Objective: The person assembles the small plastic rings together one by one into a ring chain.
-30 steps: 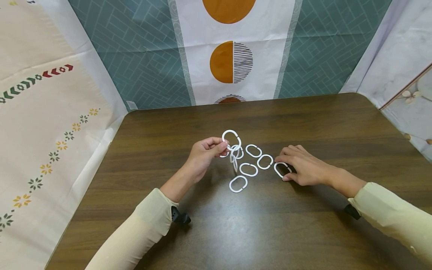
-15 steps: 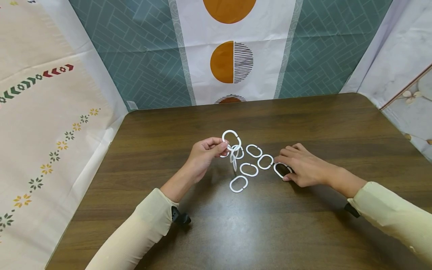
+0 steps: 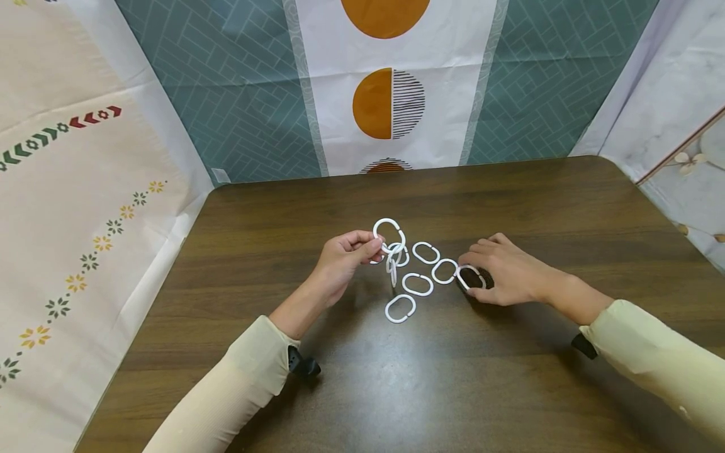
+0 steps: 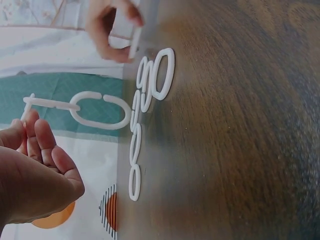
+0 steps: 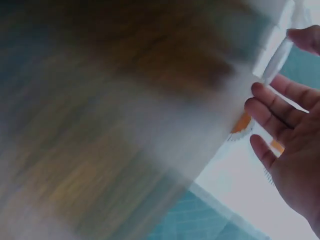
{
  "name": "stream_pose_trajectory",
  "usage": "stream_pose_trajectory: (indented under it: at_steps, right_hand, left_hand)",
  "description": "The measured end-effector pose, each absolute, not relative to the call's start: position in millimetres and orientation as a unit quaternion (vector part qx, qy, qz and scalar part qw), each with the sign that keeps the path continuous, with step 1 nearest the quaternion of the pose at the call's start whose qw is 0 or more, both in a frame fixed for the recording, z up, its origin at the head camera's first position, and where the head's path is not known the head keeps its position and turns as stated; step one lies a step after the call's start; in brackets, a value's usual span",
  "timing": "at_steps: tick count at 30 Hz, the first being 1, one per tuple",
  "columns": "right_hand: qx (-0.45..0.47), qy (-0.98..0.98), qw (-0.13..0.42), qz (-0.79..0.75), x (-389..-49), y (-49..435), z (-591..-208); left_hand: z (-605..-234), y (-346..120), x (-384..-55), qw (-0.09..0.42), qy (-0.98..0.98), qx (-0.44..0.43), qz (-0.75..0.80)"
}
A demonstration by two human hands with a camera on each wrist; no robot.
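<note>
The left hand (image 3: pixel 348 258) pinched a white C-shaped link (image 3: pixel 385 219) between thumb and fingers, by its left side. That grip left the gap in its upper right rim uncovered, probably so the opening stayed usable. 2 more links hung below, making a chain of 3: a middle link (image 4: pixel 52 103) seen edge-on in the left wrist view, then a bottom link (image 4: pixel 100 125) turned broadside. Holding the top high seemingly let them hang straight; whether the bottom link touched the table I could not tell.

The right hand (image 3: pixel 504 274) pinched 1 separate link (image 3: pixel 460 280) between thumb and fingertips, its other fingers behind. The link was tilted, with a shadow beneath it, and appeared raised just off the wood; the outer-edge grip left its middle open.

Between and beyond the hands, 6 loose links (image 3: pixel 419 294) lay flat in a scattered cluster, 1 partly hidden behind the left fingers. Their closeness likely kept them within easy reach of both hands.

The table (image 3: pixel 481 390) was dark, wood-grained and slightly glossy, with a pale reflection in front of the links. Past its far edge hung a teal cloth (image 3: pixel 243 94) with a white panel (image 3: pixel 447 38) of orange circles, a cream embroidered cloth (image 3: pixel 85 220) at left and a pale marbled sheet (image 3: pixel 668 75) at right.
</note>
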State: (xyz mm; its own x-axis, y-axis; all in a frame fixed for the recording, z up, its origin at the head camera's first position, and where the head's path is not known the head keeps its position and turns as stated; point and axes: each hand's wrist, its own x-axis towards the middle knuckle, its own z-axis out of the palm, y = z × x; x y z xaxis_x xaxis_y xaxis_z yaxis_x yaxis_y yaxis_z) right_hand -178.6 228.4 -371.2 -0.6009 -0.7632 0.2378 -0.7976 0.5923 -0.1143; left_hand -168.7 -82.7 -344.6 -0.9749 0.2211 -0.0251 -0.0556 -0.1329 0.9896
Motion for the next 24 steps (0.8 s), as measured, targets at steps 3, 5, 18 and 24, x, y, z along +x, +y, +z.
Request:
stream_pose_trajectory:
  at_steps: [3,5,18,24]
  right_hand:
    - [0.401,-0.891,0.062,0.204,-184,225,-364]
    - [0.378,-0.885,0.053,0.267,-186,222,-359]
    - [0.263,-0.845,0.011,0.466,-191,196,-345]
    - [0.264,-0.805,0.01,0.532,-194,178,-341]
  left_hand:
    - [-345,-83,-169,0.093,0.654,0.066,0.747]
    - [-346,-83,-169,0.093,0.656,0.066,0.746]
    - [-347,-81,-168,0.1,0.658,0.062,0.744]
    - [-347,-81,-168,0.1,0.658,0.067,0.743]
